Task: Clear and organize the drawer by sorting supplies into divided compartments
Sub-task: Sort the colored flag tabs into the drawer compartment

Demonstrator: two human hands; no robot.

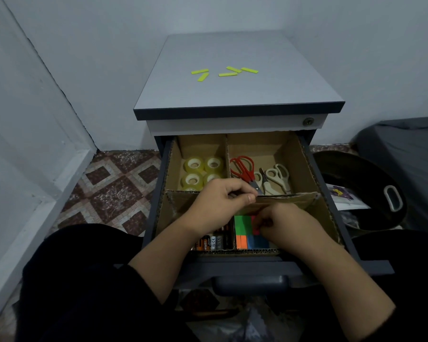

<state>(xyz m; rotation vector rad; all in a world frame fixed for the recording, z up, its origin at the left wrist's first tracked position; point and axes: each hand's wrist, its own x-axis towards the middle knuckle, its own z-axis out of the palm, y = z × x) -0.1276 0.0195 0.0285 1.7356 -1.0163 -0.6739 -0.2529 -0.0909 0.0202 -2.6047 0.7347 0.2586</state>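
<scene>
the cardboard divider [287, 197] is pinched by the left hand [220, 206]; sticky notes [247, 230] are gripped by the right hand [282, 225].

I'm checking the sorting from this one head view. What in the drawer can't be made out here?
- Head view: what the right hand grips; its curled fingers hide it, over the coloured sticky-note blocks.
- The fifth clear tape roll, mostly hidden by the brown cardboard divider that the left hand pinches.
- The battery count: the left forearm covers part of that compartment.
- Battery label print: too small.
</scene>
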